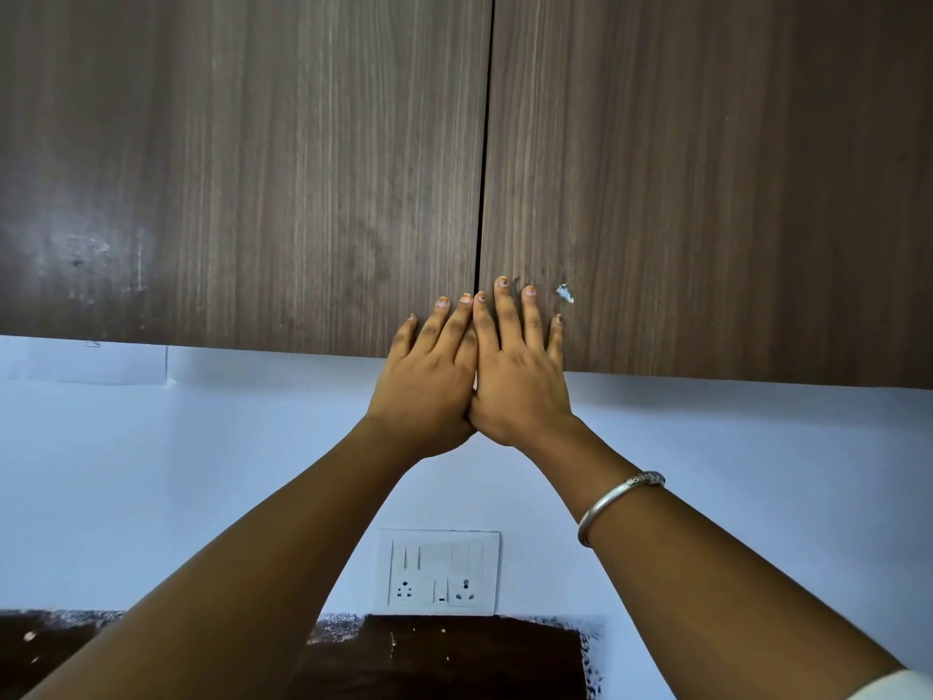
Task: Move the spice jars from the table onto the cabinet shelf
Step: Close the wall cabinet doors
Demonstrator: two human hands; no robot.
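The left hand (pixel 429 376) and right hand (pixel 520 376) press flat, fingers straight, touching side by side at the lower edge of the cabinet doors (pixel 707 169), astride the seam (pixel 482 169). The spice jars are not in view; possibly inside. Risk: an uneven push leaves one door ajar.

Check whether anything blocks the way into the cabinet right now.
Yes. The left door and right door are both closed, edge to edge. The left hand and right hand lie flat against them near the bottom edge. Nothing behind them is visible.
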